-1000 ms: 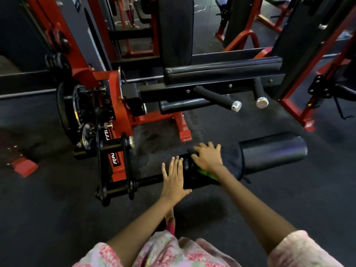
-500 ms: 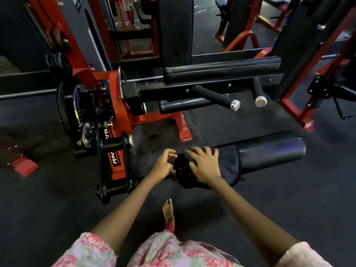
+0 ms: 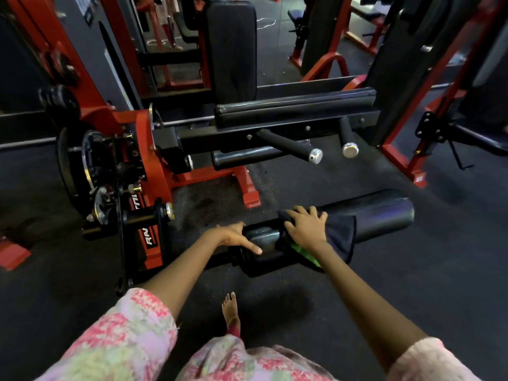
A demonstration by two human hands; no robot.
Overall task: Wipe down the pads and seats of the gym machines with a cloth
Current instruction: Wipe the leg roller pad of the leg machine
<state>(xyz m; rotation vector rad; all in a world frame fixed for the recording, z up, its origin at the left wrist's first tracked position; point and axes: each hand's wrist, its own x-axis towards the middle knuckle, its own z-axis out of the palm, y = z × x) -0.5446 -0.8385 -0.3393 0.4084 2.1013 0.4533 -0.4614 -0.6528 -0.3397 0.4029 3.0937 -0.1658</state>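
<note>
A black roller pad (image 3: 379, 215) of the red leg machine lies low across the floor in front of me. A dark cloth with a green edge (image 3: 341, 235) is draped over its middle. My right hand (image 3: 305, 229) presses down on the cloth with spread fingers. My left hand (image 3: 236, 237) holds the pad's left end, fingers over the far side and one digit stretched along the near side. The pad's right half is bare and shiny.
Behind the roller are the machine's black seat (image 3: 294, 108), upright back pad (image 3: 232, 50) and two chrome-tipped handles (image 3: 316, 155). A weight plate and pivot (image 3: 68, 171) stand at the left. My bare foot (image 3: 231, 309) is on the dark rubber floor. More red frames stand at the right.
My left hand went from lying flat beside the cloth to holding the roller's left end. My right hand slid the cloth a little to the right along the pad.
</note>
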